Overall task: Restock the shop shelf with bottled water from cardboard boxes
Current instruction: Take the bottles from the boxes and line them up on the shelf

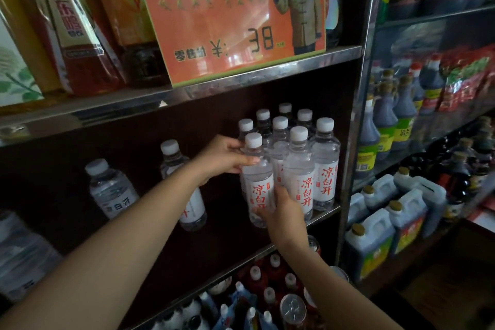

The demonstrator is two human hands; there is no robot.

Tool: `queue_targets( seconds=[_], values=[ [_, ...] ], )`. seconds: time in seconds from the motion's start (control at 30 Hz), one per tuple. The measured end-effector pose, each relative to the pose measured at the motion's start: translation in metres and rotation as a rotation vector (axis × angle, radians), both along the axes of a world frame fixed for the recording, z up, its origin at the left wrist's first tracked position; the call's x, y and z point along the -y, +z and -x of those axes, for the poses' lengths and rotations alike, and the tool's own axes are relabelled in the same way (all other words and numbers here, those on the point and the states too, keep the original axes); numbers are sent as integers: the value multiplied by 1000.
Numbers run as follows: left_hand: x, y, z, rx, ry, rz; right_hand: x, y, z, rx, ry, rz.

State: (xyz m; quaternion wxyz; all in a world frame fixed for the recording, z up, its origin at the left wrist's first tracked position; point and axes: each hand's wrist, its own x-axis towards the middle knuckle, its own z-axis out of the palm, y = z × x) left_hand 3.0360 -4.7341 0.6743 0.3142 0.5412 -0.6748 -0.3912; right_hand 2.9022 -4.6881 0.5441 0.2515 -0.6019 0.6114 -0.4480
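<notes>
At the far left of the middle shelf (325, 210), a clear water bottle (112, 190) leans alone, and just right of it a second labelled bottle (184, 190) stands partly behind the left forearm. The left hand (227, 157) wraps its fingers round the shoulder of the front water bottle (259, 190), thumb pressed on the near side below the white cap. The right hand (284, 209) grips that bottle low on its red-lettered label, fingers curled on it. The bottle sits at the shelf's front edge, touching the bottle cluster (302, 158) packed into the right corner. Above hangs an orange price card (227, 32); soy sauce jugs (385, 230) fill the neighbouring rack.
</notes>
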Motion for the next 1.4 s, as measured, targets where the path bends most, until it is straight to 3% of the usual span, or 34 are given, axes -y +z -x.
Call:
queue_targets(
  seconds=[0.23,0.47,0.67,0.93,1.03,1.13,1.3,1.4],
  values=[
    [20,-5,4,24,90,71,14,10,-5,-288,-70,-17],
    [32,-4,8,40,128,86,27,5,-9,-366,-75,-6],
    [19,-11,7,31,224,143,21,2,-11,-259,-112,37],
    [-16,-12,0,-26,300,20,-6,12,-8,37,-77,14],
    [-47,-9,-29,-32,273,-20,-20,23,-7,3,-16,-20],
    [-94,-12,-74,77,310,1,-40,35,-18,-96,152,-91],
    [-202,-19,-139,491,356,38,-93,52,-57,-227,389,-87],
    [-282,-22,-161,607,382,0,-143,59,-83,-450,552,-57]
  ],
)
